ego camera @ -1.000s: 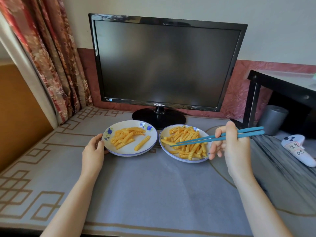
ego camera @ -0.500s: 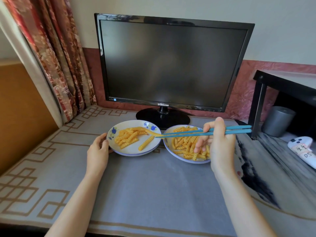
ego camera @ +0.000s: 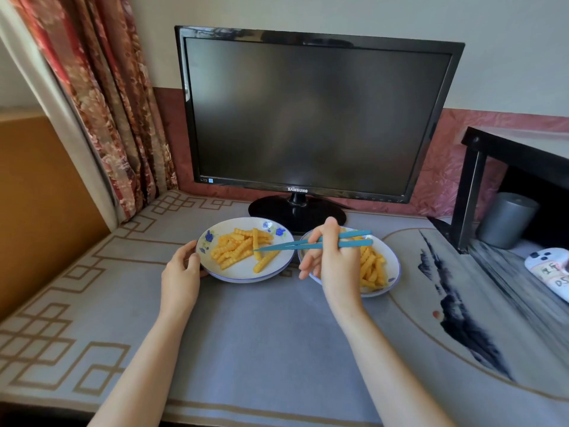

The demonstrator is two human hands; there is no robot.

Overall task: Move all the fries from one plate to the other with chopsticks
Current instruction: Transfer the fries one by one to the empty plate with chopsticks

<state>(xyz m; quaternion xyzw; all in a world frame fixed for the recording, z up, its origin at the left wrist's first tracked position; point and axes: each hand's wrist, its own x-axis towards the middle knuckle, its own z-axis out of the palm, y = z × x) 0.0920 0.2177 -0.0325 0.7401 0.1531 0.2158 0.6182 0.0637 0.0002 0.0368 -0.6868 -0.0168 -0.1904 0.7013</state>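
A person's right hand (ego camera: 334, 266), hovering over the right plate (ego camera: 395, 272), grasps a pair of blue chopsticks (ego camera: 277, 246) between thumb and curled fingers, the sticks pointing left across the gap between two plates. Their tips reach the pile of fries (ego camera: 234, 249) on the left plate (ego camera: 246, 274), meeting one fry that lies pointing away from the viewer; whether the tips pinch it cannot be told. The left hand (ego camera: 181, 272) holds that plate's near-left rim, thumb on the edge. The fries are crinkle-cut and bright orange-yellow. More lie on the right plate, partly hidden behind the right hand. Both plates are white with blue rims, the left one painted with blue flowers, and they sit just beside each other on a grey table mat (ego camera: 261, 334) in front of a dark monitor (ego camera: 308, 118) marked "SAMSUNG". A white controller (ego camera: 548, 269) at far right bears a handwritten label too blurred to read.
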